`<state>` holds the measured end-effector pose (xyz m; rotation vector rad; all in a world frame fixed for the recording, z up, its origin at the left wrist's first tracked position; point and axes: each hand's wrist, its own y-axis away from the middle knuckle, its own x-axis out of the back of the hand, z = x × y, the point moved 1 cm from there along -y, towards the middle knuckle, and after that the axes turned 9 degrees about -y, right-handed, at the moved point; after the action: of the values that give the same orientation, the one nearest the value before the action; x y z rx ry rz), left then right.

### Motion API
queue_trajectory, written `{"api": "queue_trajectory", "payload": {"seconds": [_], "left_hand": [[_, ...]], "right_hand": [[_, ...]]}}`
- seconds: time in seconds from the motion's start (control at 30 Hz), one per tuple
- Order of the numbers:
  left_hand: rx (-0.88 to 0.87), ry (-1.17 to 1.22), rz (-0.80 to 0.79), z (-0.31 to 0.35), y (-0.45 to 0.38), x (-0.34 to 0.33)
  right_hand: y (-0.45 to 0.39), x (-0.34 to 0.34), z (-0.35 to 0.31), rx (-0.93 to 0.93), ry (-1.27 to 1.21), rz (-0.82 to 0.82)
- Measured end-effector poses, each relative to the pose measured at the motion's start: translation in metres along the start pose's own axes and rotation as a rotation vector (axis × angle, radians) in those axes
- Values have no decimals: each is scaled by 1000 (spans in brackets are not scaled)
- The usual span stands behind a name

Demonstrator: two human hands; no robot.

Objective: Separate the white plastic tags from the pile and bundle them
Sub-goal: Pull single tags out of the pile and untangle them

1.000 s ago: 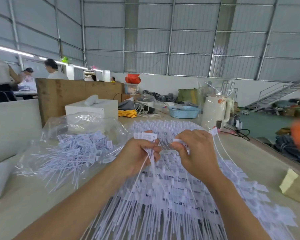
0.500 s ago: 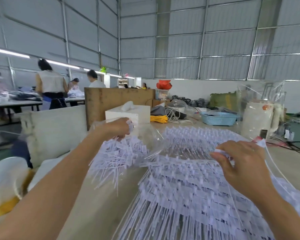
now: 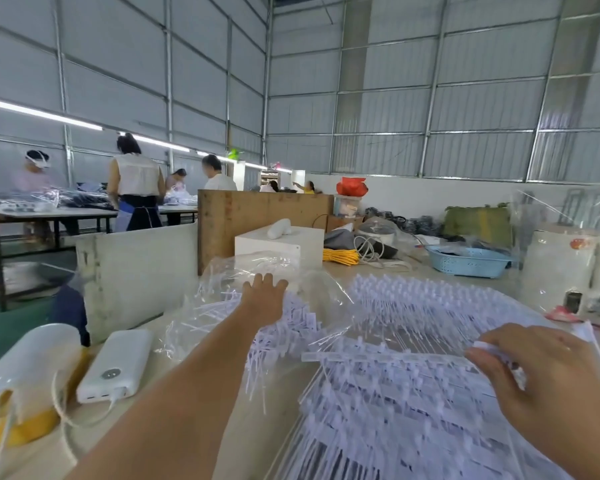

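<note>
The left hand [image 3: 264,298] reaches forward over a clear plastic bag [image 3: 222,292] that holds loose white tags [image 3: 291,323]. Its fingers [image 3: 267,279] are extended and spread, resting on the bag and the tags, and they grip nothing. The right hand [image 3: 548,379] sits at the near right over the large pile of tags [image 3: 413,375], which covers most of the right half of the surface [image 3: 222,441]. Its fingers [image 3: 489,365] are curled and pinch the end of a strip of tags [image 3: 388,356] that lies across the top of the pile. The bag lies just beside the pile, on its left. A white power bank [image 3: 116,365] lies on the surface at the near left, with a white and yellow container [image 3: 21,382] just beside it. A blue basket [image 3: 468,261] stands at the far right.
</note>
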<state>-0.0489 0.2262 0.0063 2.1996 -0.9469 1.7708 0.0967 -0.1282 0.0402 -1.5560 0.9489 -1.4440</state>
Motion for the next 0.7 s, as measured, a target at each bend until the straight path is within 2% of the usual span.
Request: {"api": "queue_trajectory", "payload": {"seconds": [0.1,0.27,0.4,0.47,0.5,0.53,0.57,0.63,0.7], "left_hand": [[25,27,-150,-4,6,-7],[-9,10,-101,10,20,37],[12,-103,-207,40,59,93],[-26,-166,-114,59,83,118],[-89,-60,2,71,95,126],[-178,175,91,85,110,131],[-279,498,110,98,128,135],[-482,1092,-103,122,159,139],[-571,1413,-336,144,173,132]], "right_hand": [[-2,0,-3,19,17,5],[2,-5,-1,20,41,-4],[7,-8,6,0,91,-39],[9,-9,7,-39,114,-44],[9,-10,7,-64,108,-47],[10,-11,6,-89,88,-53],[11,-11,5,-103,65,-64],[12,-14,4,-89,12,-97],[14,-16,5,-105,-97,-156]]}}
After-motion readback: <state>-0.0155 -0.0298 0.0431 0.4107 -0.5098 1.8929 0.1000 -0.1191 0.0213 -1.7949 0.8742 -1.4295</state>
